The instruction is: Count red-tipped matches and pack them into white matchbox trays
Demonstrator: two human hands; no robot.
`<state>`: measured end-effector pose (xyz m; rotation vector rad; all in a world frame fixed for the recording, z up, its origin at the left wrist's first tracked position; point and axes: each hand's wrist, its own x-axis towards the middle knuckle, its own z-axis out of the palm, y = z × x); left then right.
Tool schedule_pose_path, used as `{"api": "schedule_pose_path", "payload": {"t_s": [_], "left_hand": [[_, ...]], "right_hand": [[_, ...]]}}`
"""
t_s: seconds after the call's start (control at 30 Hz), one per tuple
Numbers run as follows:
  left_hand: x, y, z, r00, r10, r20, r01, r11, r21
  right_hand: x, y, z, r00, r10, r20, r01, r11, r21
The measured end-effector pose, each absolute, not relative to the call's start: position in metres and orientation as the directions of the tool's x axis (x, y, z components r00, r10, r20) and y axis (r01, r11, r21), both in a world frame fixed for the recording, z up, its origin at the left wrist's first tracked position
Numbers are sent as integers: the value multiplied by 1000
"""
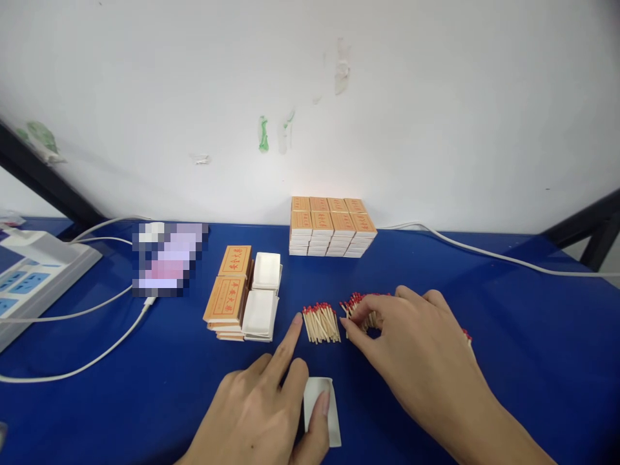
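A small bundle of red-headed matches [321, 324] lies on the blue table. My left hand [256, 407] has its index finger stretched to the bundle's left edge. Its thumb rests in a white matchbox tray [332, 423], with the middle finger by the tray's left side, closed on it. My right hand [411, 352] pinches matches at the left end of a larger match pile [357, 298]. Its fingers hide much of that pile and the exact number held.
Stacked orange matchbox sleeves [227, 298] stand left beside stacked white trays [260, 313]. A block of matchboxes [333, 226] sits against the wall. On the left are a power strip [48, 271], a blurred-out object [169, 258] and white cables [111, 352].
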<state>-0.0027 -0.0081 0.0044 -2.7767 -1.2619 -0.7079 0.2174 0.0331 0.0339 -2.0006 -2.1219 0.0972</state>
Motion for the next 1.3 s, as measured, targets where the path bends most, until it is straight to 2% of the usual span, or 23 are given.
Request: {"api": "schedule_pose_path", "payload": {"t_s": [0.23,0.5,0.77,0.87,1.0,1.2,1.3], "left_hand": [[-3,-8,6,578,709,404,706,-683,190],[-3,-9,3,583,711,393,707,-683,186],[-3,-7,5,572,712,408,704,-681,201],[-2,-8,5,574,715,398,708,-678,196],[-3,-8,5,572,717,398,709,-677,200],[-4,-6,2,569,715,407,706,-678,204],[-3,-7,3,571,716,402,709,-677,198]], "right_hand": [[216,31,33,-48,996,71,973,63,-223],[214,34,33,29,997,73,890,7,-455],[209,36,34,36,997,74,839,10,-545],[214,38,37,44,995,88,860,7,-511],[220,39,36,46,992,116,918,3,-396],[219,38,28,-27,994,110,967,54,-250],[217,37,29,-38,996,82,974,55,-219]]}}
